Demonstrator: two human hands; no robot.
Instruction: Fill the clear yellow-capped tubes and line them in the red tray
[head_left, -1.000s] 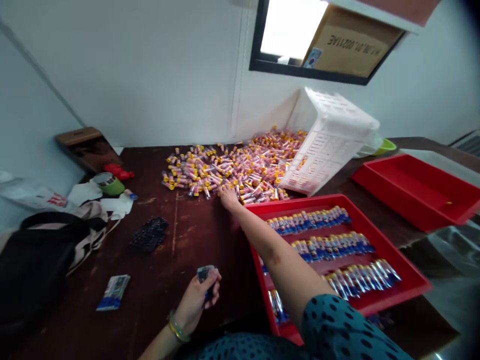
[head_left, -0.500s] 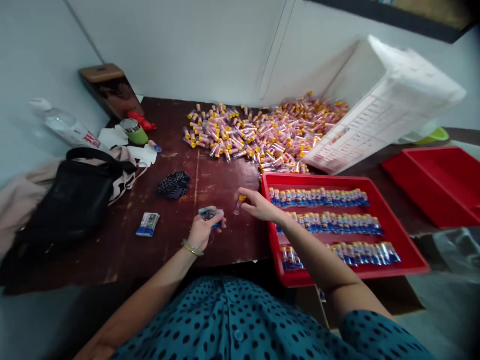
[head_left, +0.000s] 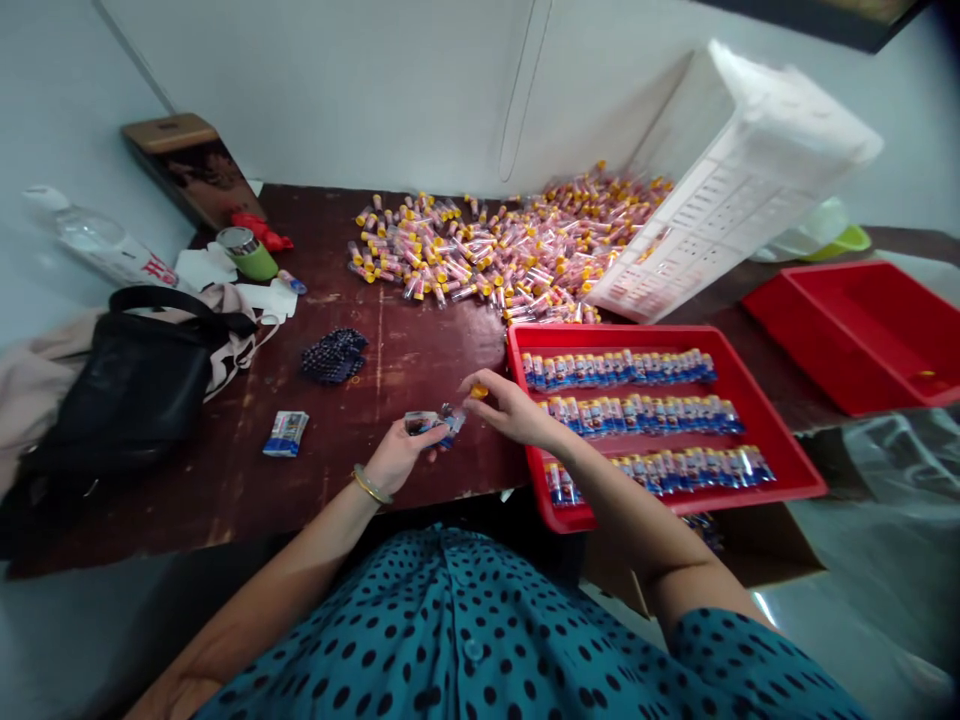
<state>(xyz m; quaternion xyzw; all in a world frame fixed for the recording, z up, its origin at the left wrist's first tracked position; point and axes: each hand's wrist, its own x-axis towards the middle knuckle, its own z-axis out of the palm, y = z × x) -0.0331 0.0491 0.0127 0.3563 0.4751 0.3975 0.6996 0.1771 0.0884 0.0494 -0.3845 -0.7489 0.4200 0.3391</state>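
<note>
My left hand (head_left: 399, 455) is closed on a small stack of printed plastic sleeves (head_left: 421, 424), blue at one end. Between the fingers of my right hand (head_left: 511, 410) is a small clear tube with a yellow cap (head_left: 478, 392). The tube's clear end meets the edge of the sleeves; whether it is inside one cannot be made out. Another stack of sleeves (head_left: 286, 434) lies on the table to the left. To the right, a red tray (head_left: 799, 482) holds three rows of sleeved tubes (head_left: 619, 370), partly hidden by my right forearm.
A big heap of yellow-capped tubes (head_left: 465, 250) spreads along the wall beside a tilted white crate (head_left: 694, 215). A second red tray (head_left: 810, 335) is at the far right. Dark dotted cloth (head_left: 334, 356), a black bag (head_left: 139, 385) and a green-bodied jar (head_left: 251, 255) lie left.
My right hand has brought the tube left to the sleeves in my left hand, so the two hands are closer. The whole view has shifted slightly.
</note>
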